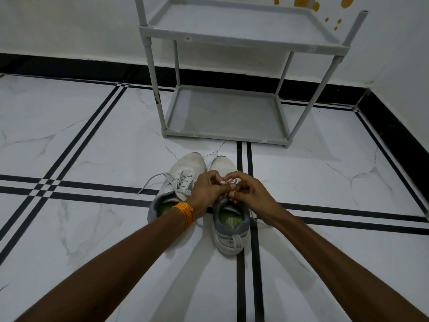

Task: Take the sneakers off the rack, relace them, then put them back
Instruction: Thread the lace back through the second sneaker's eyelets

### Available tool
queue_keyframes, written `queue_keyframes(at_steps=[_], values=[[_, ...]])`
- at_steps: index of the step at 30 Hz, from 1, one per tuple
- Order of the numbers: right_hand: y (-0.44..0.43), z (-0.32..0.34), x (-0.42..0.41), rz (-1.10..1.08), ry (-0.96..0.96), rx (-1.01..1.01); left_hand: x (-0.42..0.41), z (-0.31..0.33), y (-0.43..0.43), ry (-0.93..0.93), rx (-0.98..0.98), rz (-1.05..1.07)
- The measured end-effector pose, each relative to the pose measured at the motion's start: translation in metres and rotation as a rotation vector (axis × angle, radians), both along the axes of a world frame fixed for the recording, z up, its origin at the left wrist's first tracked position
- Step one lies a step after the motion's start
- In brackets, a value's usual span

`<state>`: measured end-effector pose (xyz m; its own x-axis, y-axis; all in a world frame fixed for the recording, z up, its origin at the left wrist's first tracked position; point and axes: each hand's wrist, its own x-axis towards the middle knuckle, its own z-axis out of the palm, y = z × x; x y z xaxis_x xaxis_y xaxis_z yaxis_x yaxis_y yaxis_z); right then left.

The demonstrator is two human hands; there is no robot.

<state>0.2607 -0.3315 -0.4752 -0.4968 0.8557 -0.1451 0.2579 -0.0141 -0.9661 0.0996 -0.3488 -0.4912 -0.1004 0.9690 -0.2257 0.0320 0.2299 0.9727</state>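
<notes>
Here both sneakers sit side by side on the floor [92,140], toes toward the rack [222,112], whose shelves are bare. The left hand [206,189] and right hand [246,190] meet over the right sneaker [229,231], fingertips pinched on its lace [228,182] near the top eyelets. Each grip is closed on that lace, though exactly how the strands cross under the fingers I cannot make out. The left sneaker [183,173] lies just beside it, leaning a little, one loose lace end [151,180] trailing out across the tile.

The lace looks thin, flat and limp, so it should slide easily and slip from a slack pinch; holding it close to the eyelet, between thumb and forefinger, would give the best control. The shoes look light, with soft fabric uppers that would collapse if squeezed. For lifting back to the rack, the firm heel collar or the sole edge seems the surer place to take hold. An orange thread band [184,213] circles the left wrist.
</notes>
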Motion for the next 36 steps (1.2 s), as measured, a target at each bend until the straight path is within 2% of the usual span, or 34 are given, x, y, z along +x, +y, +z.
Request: queue_keyframes(at_steps=[3,6,9,13,17,19,22,24,26,28,29,30,33,34,36], values=[[-0.003,0.0,0.0,-0.044,0.055,-0.066,0.003,-0.003,-0.001,0.091,0.058,0.012],[-0.006,-0.005,-0.002,-0.141,0.073,-0.081,0.006,-0.008,0.0,0.359,0.188,0.013],[-0.01,-0.01,-0.002,-0.229,0.093,-0.068,0.005,-0.004,-0.004,0.435,0.283,0.041],[-0.012,-0.012,-0.003,-0.27,0.083,-0.089,-0.012,0.0,-0.003,0.439,0.33,-0.17],[-0.012,-0.01,-0.004,-0.271,0.041,-0.111,-0.017,0.007,0.001,0.593,0.366,-0.261],[-0.012,-0.008,-0.004,-0.26,0.017,-0.112,-0.015,0.009,0.002,0.721,0.45,-0.309],[-0.013,-0.006,-0.007,-0.274,-0.09,-0.027,-0.014,0.011,0.006,1.044,0.578,-0.522],[-0.016,-0.005,-0.01,-0.288,-0.246,0.141,-0.015,0.011,0.008,1.236,0.635,-0.653],[-0.02,-0.006,-0.014,-0.308,-0.352,0.296,-0.015,0.011,0.009,1.321,0.679,-0.72],[-0.024,-0.007,-0.015,-0.323,-0.357,0.408,-0.014,0.014,0.008,1.26,0.604,-0.677],[-0.024,-0.007,-0.014,-0.318,-0.339,0.458,-0.012,0.017,0.007,1.154,0.492,-0.615],[-0.024,-0.008,-0.013,-0.309,-0.316,0.486,-0.01,0.022,0.005,0.981,0.323,-0.551],[-0.022,-0.011,-0.006,-0.299,-0.228,0.393,-0.007,0.028,0.005,0.268,-0.272,-0.381],[-0.021,-0.012,-0.006,-0.3,-0.206,0.361,-0.005,0.029,0.005,0.13,-0.378,-0.332],[-0.018,-0.014,-0.006,-0.293,-0.186,0.337,-0.001,0.03,0.007,0.013,-0.465,-0.242]])
